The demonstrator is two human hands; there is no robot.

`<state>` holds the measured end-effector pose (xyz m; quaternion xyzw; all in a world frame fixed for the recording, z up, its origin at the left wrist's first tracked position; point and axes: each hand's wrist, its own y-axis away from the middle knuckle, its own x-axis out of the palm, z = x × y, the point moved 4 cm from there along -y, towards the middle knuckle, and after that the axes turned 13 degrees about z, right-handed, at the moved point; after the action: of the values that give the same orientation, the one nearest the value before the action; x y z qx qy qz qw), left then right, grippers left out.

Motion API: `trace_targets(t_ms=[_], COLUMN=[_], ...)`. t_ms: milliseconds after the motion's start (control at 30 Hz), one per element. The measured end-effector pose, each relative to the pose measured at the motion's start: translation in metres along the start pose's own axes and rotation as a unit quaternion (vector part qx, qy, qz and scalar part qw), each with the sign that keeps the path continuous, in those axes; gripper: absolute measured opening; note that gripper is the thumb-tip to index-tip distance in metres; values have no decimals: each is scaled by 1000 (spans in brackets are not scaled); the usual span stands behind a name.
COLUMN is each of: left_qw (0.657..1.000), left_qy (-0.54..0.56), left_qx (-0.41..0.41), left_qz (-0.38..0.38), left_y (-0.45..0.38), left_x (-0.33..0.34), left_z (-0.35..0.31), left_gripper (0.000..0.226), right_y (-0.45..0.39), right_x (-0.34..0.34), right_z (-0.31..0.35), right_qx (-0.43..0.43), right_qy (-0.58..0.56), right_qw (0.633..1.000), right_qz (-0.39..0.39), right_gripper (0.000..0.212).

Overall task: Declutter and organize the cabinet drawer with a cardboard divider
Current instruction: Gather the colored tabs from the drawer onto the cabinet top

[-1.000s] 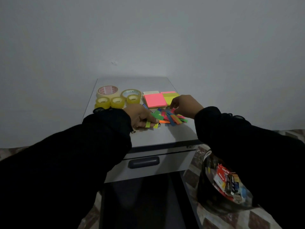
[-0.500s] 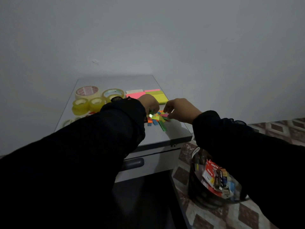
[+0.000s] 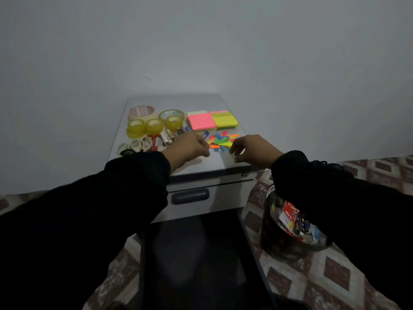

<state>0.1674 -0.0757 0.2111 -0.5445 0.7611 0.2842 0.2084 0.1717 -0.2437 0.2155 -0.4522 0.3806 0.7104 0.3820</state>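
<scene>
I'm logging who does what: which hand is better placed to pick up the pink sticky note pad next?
Probably the left hand: it lies nearer the pink sticky note pad, just in front of it. The right hand sits further right and seems to pinch a green strip.

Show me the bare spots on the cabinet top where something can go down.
Free: the back strip behind the tape rolls and sticky note pads, and the front edge between left hand and right hand. Crowded: the middle, with loose colored tabs.

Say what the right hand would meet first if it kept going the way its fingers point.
Probably the scattered coloured sticky flags: the right hand points left toward them, fingertips already at the pile's edge. Depth is unclear.
</scene>
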Motion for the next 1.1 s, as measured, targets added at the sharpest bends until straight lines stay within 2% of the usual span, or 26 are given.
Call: trace_targets(t_ms=[133, 267, 367, 567, 733, 1100], left_qw=[1000, 999, 995, 972, 947, 902], left_qy=[-18, 21, 15, -24, -81, -149], left_qx=[1, 4, -4, -76, -108, -133], left_qz=[18, 49, 100, 223, 293, 383], left_y=[39, 78, 101, 138, 163, 175], left_x=[17, 47, 76, 136, 172, 196], left_z=[25, 49, 78, 155, 204, 244], left_gripper=[24, 26, 28, 39, 49, 63], right_y=[26, 50, 65, 88, 103, 111], right_x=[32, 71, 107, 188, 249, 295], right_z=[18, 29, 31, 26, 15, -2], right_qx=[-10, -22, -31, -22, -5, -22], right_qy=[6, -13, 2, 17, 45, 82], right_qw=[999, 995, 988, 963, 925, 892], right_qz=[33, 96, 154, 268, 376, 445], right_gripper=[27, 31, 35, 45, 53, 61])
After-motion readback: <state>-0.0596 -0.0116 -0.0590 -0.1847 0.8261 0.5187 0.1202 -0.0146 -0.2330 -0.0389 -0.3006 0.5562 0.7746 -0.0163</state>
